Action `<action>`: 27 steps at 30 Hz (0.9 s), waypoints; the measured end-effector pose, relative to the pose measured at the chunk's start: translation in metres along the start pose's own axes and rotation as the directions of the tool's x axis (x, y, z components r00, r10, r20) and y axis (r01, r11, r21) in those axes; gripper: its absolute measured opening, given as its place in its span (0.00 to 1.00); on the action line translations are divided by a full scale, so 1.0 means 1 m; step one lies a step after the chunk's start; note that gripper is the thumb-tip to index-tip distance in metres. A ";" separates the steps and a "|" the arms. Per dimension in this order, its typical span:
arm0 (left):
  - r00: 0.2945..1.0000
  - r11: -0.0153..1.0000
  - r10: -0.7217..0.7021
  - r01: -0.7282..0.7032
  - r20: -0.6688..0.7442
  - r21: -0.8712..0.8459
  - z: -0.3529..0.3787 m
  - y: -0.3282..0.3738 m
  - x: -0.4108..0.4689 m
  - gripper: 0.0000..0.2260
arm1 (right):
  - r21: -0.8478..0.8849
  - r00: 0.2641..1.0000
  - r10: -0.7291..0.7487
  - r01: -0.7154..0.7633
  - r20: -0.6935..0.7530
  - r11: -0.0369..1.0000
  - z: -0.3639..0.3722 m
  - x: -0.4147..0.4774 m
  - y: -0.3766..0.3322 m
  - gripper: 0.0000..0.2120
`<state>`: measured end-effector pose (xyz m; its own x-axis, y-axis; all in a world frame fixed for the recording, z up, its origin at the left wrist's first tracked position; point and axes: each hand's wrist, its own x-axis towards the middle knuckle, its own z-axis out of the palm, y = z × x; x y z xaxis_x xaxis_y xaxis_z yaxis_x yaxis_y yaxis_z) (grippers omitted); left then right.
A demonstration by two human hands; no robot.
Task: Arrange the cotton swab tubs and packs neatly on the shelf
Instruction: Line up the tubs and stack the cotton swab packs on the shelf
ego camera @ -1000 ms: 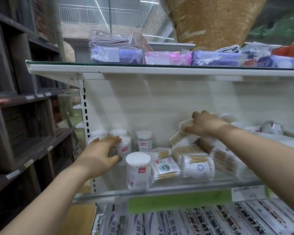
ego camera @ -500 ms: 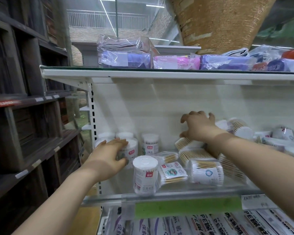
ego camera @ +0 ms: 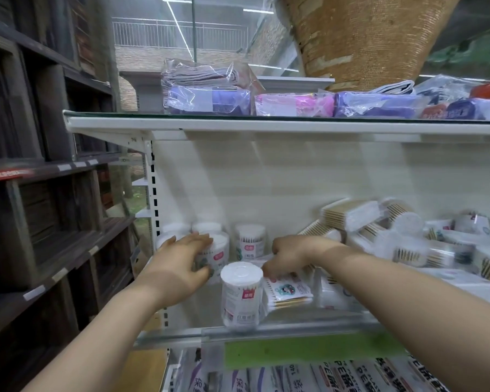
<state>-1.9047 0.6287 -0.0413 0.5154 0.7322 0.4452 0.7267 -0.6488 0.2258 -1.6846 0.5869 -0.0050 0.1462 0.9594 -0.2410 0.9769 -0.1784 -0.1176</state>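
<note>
Front tub (ego camera: pixel 241 295) upright at the shelf (ego camera: pixel 294 325) lip, flat pack (ego camera: pixel 289 291) touching its right, right hand (ego camera: pixel 297 254) curled onto that pack, grip unclear, left hand (ego camera: pixel 181 263) clasping second tub (ego camera: pixel 219 257) behind-left, jumbled packs (ego camera: pixel 351 215) far right.

Soft overhead light, motion-blurred right side, warped edges.

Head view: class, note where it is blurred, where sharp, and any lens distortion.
Head view: motion blur smears the clear packs of wooden-stick cotton swabs at right; the white-lidded clear plastic tub in front is sharpest; the dark wooden shelving at left leans, a wide-angle effect.
</note>
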 end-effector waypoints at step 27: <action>0.999 0.999 -0.053 0.054 -0.012 0.005 0.006 -0.010 0.001 0.27 | 0.374 0.732 0.378 -0.180 -0.567 0.910 -0.055 -0.001 0.206 0.43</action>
<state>-1.9089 0.6374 -0.0485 0.4705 0.7634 0.4425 0.7557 -0.6075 0.2446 -1.4751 0.5616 0.0236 0.5642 0.7587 0.3257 0.8044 -0.4163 -0.4239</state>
